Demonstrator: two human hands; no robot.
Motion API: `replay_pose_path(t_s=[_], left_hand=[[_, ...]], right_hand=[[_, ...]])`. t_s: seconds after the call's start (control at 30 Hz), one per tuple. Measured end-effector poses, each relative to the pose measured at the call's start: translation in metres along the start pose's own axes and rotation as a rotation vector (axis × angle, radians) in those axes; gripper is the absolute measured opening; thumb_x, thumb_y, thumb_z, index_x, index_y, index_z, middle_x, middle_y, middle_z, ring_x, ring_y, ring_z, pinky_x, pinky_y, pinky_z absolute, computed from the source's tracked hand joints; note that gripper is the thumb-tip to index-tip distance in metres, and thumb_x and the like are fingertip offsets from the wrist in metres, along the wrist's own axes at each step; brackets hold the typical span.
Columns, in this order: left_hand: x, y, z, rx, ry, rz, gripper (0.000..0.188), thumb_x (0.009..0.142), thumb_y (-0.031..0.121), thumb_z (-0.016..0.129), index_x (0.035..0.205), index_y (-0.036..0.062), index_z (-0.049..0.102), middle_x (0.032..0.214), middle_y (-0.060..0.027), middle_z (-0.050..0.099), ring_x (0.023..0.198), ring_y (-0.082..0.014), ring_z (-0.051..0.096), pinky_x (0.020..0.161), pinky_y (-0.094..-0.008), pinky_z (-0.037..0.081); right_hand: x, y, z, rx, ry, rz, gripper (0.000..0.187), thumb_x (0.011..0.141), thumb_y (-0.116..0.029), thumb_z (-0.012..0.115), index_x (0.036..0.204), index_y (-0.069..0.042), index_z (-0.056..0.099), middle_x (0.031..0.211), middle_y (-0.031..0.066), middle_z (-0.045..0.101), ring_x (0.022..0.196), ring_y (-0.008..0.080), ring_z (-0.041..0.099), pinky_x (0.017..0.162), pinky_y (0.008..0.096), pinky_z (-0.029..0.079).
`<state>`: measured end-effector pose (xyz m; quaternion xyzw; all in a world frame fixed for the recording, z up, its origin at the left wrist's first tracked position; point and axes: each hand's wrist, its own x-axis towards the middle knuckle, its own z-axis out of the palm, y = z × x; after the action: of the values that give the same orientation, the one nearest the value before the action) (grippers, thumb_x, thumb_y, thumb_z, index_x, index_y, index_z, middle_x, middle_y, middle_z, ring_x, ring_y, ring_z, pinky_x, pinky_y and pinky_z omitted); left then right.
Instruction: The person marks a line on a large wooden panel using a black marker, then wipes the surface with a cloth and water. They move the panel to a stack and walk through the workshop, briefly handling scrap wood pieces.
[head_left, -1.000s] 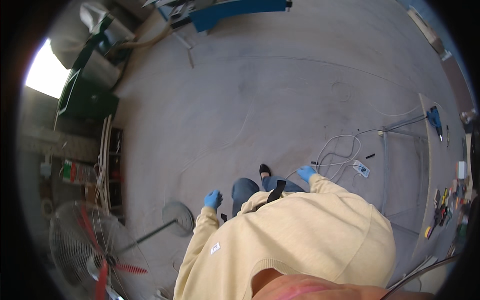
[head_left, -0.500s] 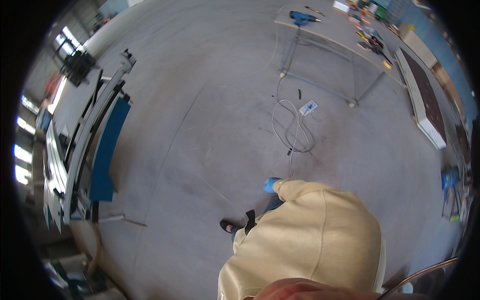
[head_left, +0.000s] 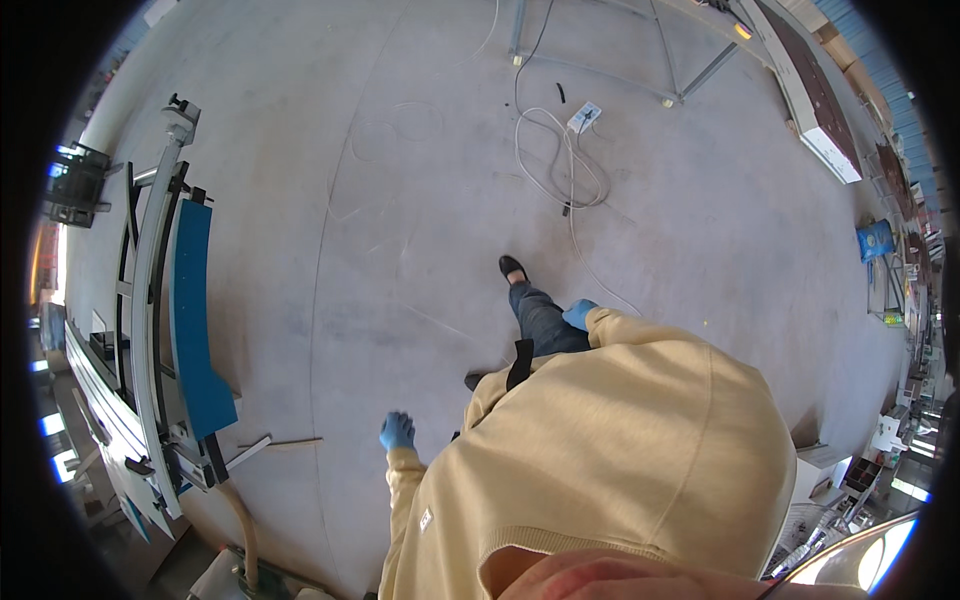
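My left hand (head_left: 397,431), in a blue glove, hangs over the grey floor at the left of my body. Its fingers show in part, loosely apart, and nothing is seen in them. My right hand (head_left: 578,314), gloved in blue too, is by my thigh in dark jeans (head_left: 541,318); how its fingers lie is hidden. A black strap end (head_left: 520,364) sticks out from under my beige sweatshirt (head_left: 640,430). Beyond my right hand, a pale cable (head_left: 603,287) runs across the floor to a loose coil and a white power strip (head_left: 584,117).
At the left stands a long metal machine frame (head_left: 150,270) with a blue panel (head_left: 192,310). A thin strip (head_left: 285,443) lies beside its base. Metal table legs (head_left: 590,75) are at the far edge, and a long white-sided slab (head_left: 832,150) at far right.
My left hand has come into view. The coil, power strip and table have shifted upward and slightly left in the picture; the tabletop with its tools has mostly left it. One foot is now forward.
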<state>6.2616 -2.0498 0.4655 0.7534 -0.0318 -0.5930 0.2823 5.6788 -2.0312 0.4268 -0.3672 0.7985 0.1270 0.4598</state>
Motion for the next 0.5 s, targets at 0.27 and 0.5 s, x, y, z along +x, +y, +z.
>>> replay_pose_path(t_s=[0.27,0.5], left_hand=[[0.004,0.128,0.266,0.364,-0.221,0.259,0.022,0.098,0.028,0.068,0.109,0.0096,0.072,0.092,-0.0047,0.075,0.074,-0.0158,0.07,0.062,-0.0287,0.054],[0.029,0.2,0.387,0.265,-0.24,0.01,0.018,0.096,0.032,0.066,0.103,0.0147,0.068,0.086,-0.0046,0.07,0.07,-0.0234,0.066,0.055,-0.0374,0.047]], right_hand=[[0.067,0.028,-0.113,-0.028,-0.157,-0.328,0.046,0.091,-0.04,0.059,0.116,-0.005,0.076,0.124,0.0195,0.072,0.116,0.0391,0.067,0.101,0.0444,0.051],[0.172,0.062,-0.266,0.271,0.286,0.026,0.042,0.09,-0.043,0.06,0.109,-0.009,0.077,0.108,0.0192,0.076,0.098,0.0361,0.073,0.091,0.0453,0.054]])
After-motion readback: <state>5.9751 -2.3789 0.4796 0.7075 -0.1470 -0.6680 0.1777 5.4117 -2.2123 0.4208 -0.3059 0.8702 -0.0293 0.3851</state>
